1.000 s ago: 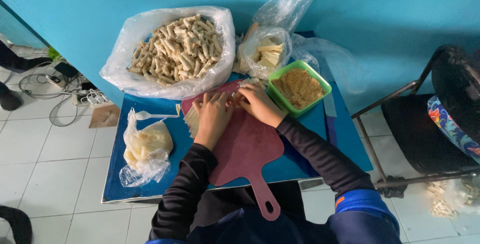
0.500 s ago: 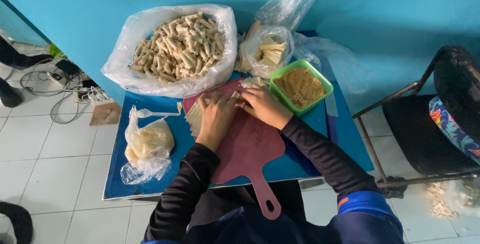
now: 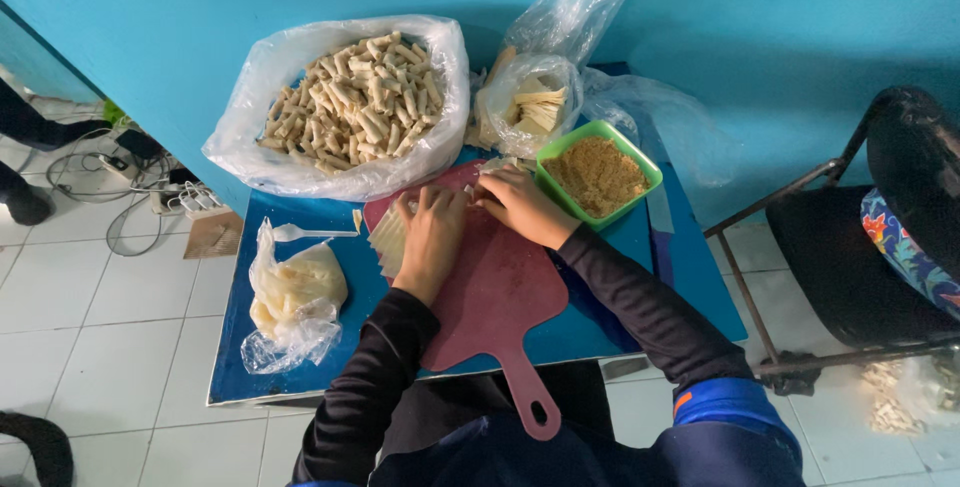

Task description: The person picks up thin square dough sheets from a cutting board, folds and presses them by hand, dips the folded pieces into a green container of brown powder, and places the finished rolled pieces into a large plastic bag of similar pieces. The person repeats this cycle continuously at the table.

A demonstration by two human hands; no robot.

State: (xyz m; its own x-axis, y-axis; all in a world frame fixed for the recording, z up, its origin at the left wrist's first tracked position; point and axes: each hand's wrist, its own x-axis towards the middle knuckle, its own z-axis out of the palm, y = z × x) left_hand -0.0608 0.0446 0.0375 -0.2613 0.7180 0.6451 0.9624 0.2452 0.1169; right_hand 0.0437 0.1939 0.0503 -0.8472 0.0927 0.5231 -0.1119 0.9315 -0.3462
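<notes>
Maroon plastic paddle-shaped cutting board (image 3: 495, 297), one, lies on the blue bench (image 3: 300, 387). Both hands, left (image 3: 432, 230) and right (image 3: 518, 202), press curled fingers on a pale wrapper at its far end; grip unclear. One wrapper stack (image 3: 387, 240) left. Beyond: one green square tub of crumbs (image 3: 598, 175), one large clear bag of pale rolls (image 3: 352, 107).

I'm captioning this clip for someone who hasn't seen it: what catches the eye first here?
First, the big clear bag of pale rolled snacks at the far left of the blue table. Next, both hands, left hand and right hand, pressed together at the top of the dark red paddle-shaped cutting board. Just right of them sits a green tub of brown crumbs.
</notes>
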